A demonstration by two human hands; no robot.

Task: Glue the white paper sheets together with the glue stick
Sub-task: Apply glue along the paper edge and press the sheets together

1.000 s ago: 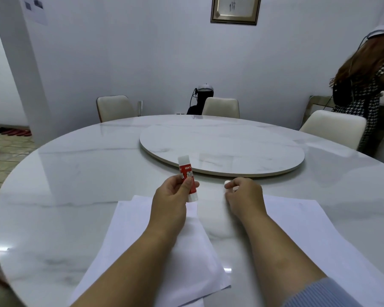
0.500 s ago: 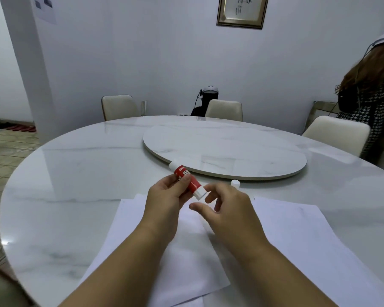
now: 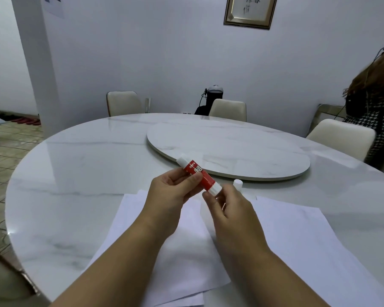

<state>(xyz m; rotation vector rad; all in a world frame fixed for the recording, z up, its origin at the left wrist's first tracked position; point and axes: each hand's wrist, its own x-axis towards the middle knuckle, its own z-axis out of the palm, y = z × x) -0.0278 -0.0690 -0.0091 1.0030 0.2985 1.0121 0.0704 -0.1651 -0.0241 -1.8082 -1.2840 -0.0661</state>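
The left hand grips the glue stick around its red middle, thumb pressed on the label and fingers curled behind it; the stick is tilted, its upper white end pointing up and to the left past the knuckles, its lower white end slanting down to the right; the right hand meets that lower end, thumb and forefinger seemingly pinching the white base, though how firmly they close on it is hard to tell from this angle; both hands hover above the table, clear of its marble top; a small white cap stands upright on the table just beyond the right hand, near the rim of the turntable; 2 groups of white paper sheets lie flat beneath the forearms; the left sheets sit under the left wrist with at least 1 more edge showing below them; the right sheet lies beside them to the right, apart by a narrow strip of bare marble
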